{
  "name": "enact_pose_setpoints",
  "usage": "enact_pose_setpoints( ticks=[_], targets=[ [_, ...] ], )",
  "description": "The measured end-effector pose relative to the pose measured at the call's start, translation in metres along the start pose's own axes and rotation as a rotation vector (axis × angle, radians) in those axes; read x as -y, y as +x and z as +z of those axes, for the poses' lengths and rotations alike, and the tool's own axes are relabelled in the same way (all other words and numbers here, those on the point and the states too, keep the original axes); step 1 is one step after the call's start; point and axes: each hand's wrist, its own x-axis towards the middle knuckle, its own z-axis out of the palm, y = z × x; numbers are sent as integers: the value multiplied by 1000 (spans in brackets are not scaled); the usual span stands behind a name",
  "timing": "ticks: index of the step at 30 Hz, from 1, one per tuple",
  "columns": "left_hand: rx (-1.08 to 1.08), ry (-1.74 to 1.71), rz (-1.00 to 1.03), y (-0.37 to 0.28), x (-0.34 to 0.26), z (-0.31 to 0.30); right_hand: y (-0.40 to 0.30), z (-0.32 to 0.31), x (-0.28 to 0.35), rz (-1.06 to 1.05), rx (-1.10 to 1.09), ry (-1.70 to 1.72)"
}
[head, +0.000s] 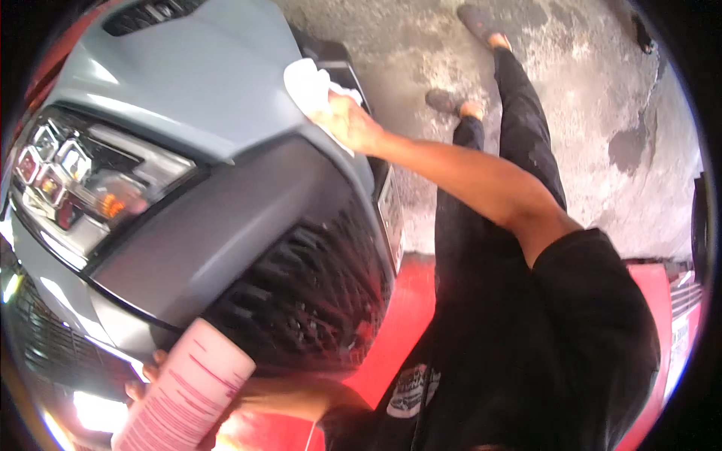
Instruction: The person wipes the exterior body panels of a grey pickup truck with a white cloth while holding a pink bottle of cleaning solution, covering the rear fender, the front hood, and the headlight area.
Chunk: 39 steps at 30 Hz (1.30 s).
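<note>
My right hand (350, 127) presses a folded white cloth (304, 84) against the edge of a glossy grey painted body panel (203, 73) at the front of a vehicle. At the lower left, my left hand (135, 389) is wrapped around a pale pink bottle (189, 389), which is tilted and bears lines of print. The bottle hides most of that hand, leaving a few fingertips showing. Between my hands lie a matte dark grey trim panel (225, 208) and a black mesh grille (299, 293).
A headlight (84, 175) with angular clear lenses fills the left side. A black vent (152, 14) sits in the panel at the top. Stained concrete floor (609, 101) lies under my shoes (479, 22), meeting a red surface (406, 315) below.
</note>
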Motion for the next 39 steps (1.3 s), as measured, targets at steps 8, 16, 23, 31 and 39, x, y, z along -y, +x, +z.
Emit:
enact_pose_setpoints(
  ticks=[8, 16, 23, 31, 39],
  targets=[
    [-196, 358, 197, -15, 20, -11, -133, 52, -7, 310, -165, 100],
    [-73, 177, -252, -74, 5, -120, -93, 35, -2, -150, -202, -55],
    [-383, 101, -274, -29, -4, 6, 137, 4, 88, -40, -62, -131],
    [-323, -131, -191, -31, -6, 55, 122, -2, 71, -169, 107, -149],
    [-340, -24, -267, -25, 11, 65, 165, 9, 36, -388, -17, -359]
  ],
)
